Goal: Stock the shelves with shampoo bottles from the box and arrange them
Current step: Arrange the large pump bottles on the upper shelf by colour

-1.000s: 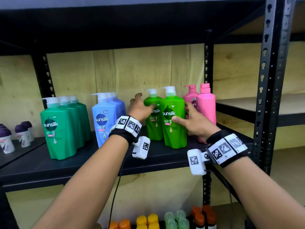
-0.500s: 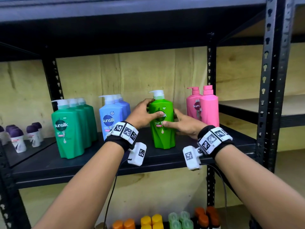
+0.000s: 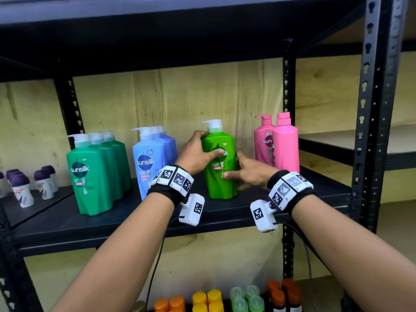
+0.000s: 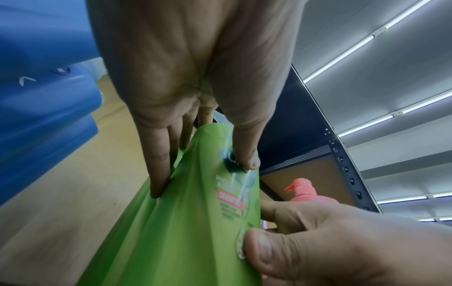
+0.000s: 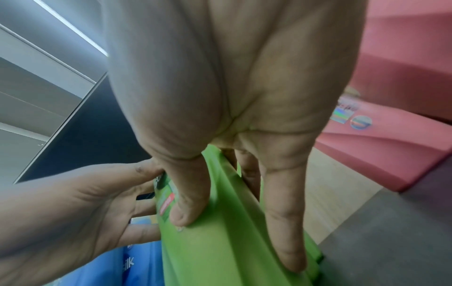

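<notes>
A lime-green Sunsilk shampoo bottle (image 3: 221, 163) stood upright on the black metal shelf (image 3: 135, 212), midway between the blue and pink groups, and was held from both sides. Its upper left shoulder was clasped by the left hand (image 3: 197, 153), thumb laid across the front label and fingers wrapped behind. Its lower right side was gripped by the right hand (image 3: 249, 173), thumb pressed on the front near the label's foot. Just to its left, light-blue Sunsilk pump bottles (image 3: 149, 162) were lined front to back, and beyond them dark-green Sunsilk pump bottles (image 3: 90, 174). To its right, two pink Sunsilk bottles (image 3: 279, 143) stood near the upright post (image 3: 289, 86). Small purple-capped roll-on bottles (image 3: 22, 185) were seen on the neighbouring shelf, far left.
</notes>
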